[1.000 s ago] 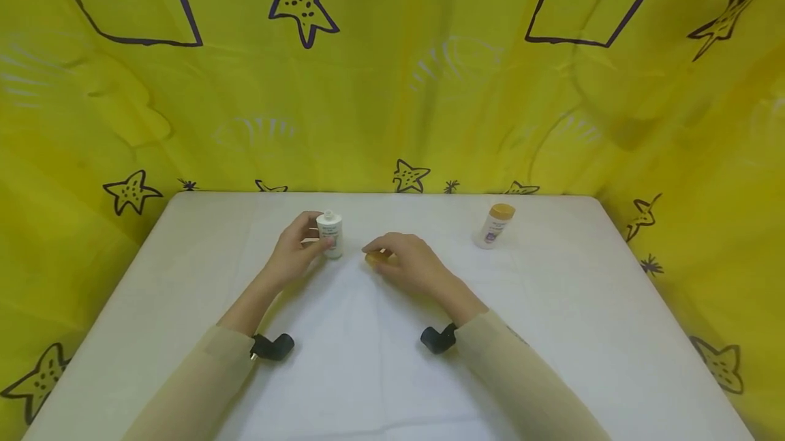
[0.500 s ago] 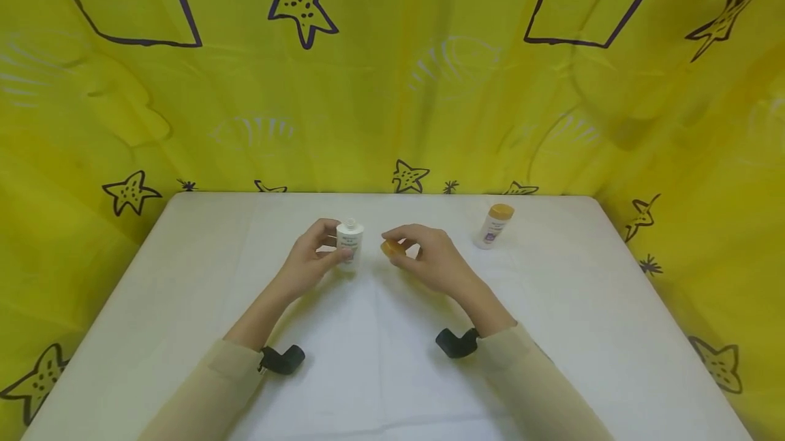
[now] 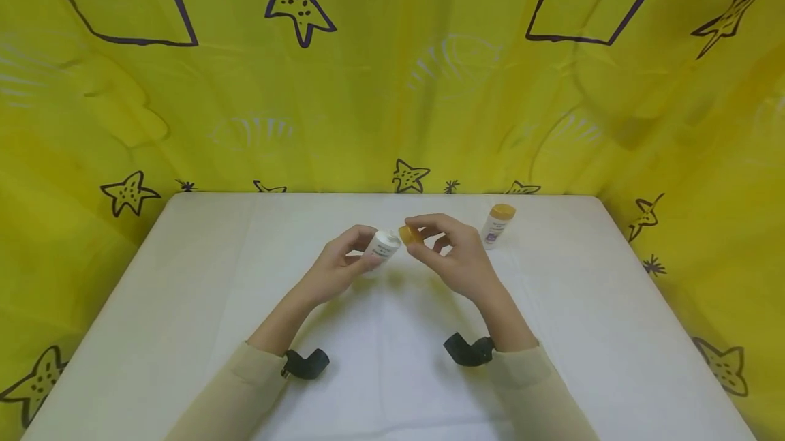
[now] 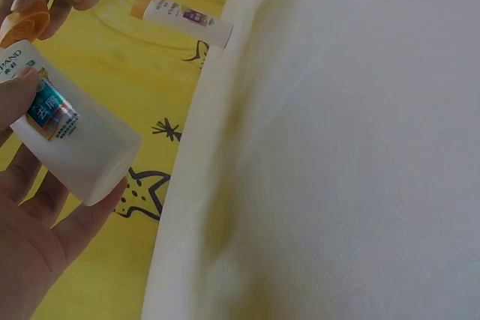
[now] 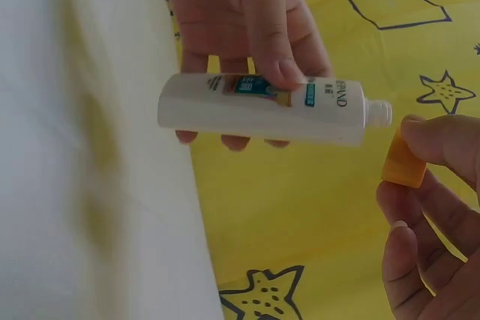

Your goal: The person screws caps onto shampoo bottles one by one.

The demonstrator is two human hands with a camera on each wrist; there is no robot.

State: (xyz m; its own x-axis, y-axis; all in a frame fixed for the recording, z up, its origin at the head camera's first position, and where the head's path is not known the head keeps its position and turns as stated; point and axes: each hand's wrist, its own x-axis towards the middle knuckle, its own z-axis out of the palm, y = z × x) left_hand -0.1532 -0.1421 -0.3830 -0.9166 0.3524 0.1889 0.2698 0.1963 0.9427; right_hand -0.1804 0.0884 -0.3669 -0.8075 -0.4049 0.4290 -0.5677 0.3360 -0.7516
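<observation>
My left hand grips a small white shampoo-type bottle with a blue label, thumb on the front and fingers behind. The bottle is lifted off the table and tilted, its bare neck pointing toward my right hand. Between thumb and fingers my right hand pinches an orange cap. The cap is close to the neck; in the right wrist view a small gap shows between them. A second white bottle with an orange cap stands upright on the table, beyond my right hand and partly covered by it.
The white-covered table lies under both hands. Behind its far edge hangs a yellow curtain with star and fish drawings. Dark wrist cameras sit on both forearms, such as the left one.
Both hands have moved right and come up from the table. The bottle has gone from upright to tilted toward the right, and the cap is now closer to its neck.
</observation>
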